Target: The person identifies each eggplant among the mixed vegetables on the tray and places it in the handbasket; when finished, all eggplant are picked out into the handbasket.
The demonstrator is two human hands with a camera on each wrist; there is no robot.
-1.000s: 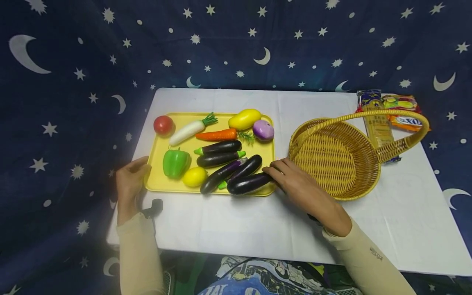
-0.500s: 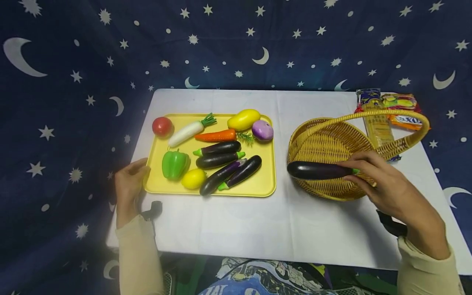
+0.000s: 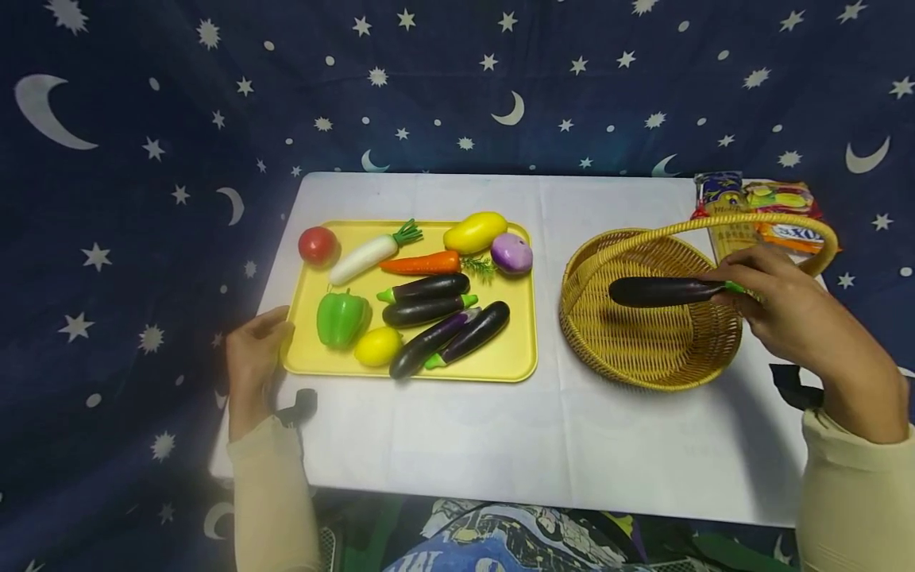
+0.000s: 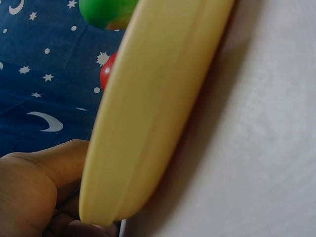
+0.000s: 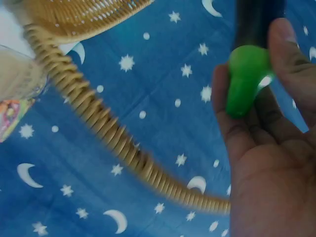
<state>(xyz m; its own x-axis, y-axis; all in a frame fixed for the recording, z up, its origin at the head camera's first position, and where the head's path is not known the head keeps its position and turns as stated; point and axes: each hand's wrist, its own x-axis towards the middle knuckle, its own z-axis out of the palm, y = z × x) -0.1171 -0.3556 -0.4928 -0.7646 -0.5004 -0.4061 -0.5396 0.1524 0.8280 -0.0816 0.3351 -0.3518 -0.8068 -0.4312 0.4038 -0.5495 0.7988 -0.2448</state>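
Observation:
My right hand (image 3: pixel 786 306) pinches an eggplant (image 3: pixel 661 291) by its green stem end and holds it level over the wicker basket (image 3: pixel 586 349). In the right wrist view the eggplant's green cap (image 5: pixel 249 69) sits between thumb and fingers. At the left edge of the yellow tray (image 3: pixel 500 367), my left hand (image 3: pixel 253 345) grips the rim; its fingers are partly hidden behind the tray in the left wrist view. Several more eggplants (image 3: pixel 429 311) lie on the tray with a green bell pepper (image 3: pixel 341 318), lemon (image 3: pixel 379 347), tomato (image 3: pixel 318 246), white radish (image 3: pixel 368 258) and carrot (image 3: pixel 422 262).
A yellow mango-like fruit (image 3: pixel 475 232) and a round purple vegetable (image 3: pixel 512 253) lie at the tray's back right. The basket's tall handle (image 3: pixel 715 221) arches over its right side. Behind it lie snack packages (image 3: pixel 782 199). A starry curtain (image 3: pixel 457 87) borders the white table (image 3: pixel 457 445).
My right hand has picked the front eggplant off the tray and carried it right, over the basket, then a little farther back. The left hand has stayed at the tray's edge.

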